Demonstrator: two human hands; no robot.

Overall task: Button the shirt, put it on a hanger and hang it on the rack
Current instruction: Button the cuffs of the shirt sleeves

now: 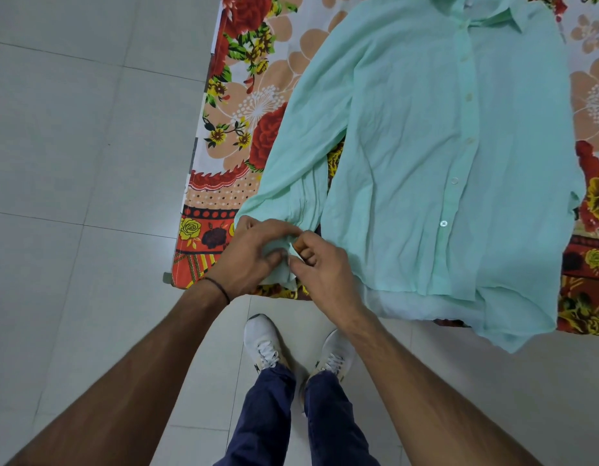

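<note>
**Q:** Where is the shirt [442, 146] laid, and along which line?

**A:** It is spread front-up on a flowered sheet [244, 95]. The collar is placed at the far end and the hem at the near edge, where a little cloth is let hang over. The long axis is thus directed away from the viewer. One sleeve [308, 129] is slanted from the far shoulder down toward the near left corner of the sheet.

**Q:** How are the hands set against it?

**A:** Both are brought together at the cuff [280, 275] of that sleeve. It is pinched by the left hand [251, 253] from the left and by the right hand [325, 267] from the right, with fingers curled on the cloth. The shirt's body is found to the right of and beyond the hands, so the right hand is the nearer to it.

**Q:** What is shown of the cloth?

**A:** Thin, creased, mint-green fabric is seen. The front appears closed along a row of pale buttons [443, 224]. Any cuff button is hidden by the fingers, so cuff fastening is only inferred.

**Q:** And the surroundings?

**A:** A tiled floor [73, 129] and white shoes [264, 341] are included; no hanger or rack is shown.
</note>
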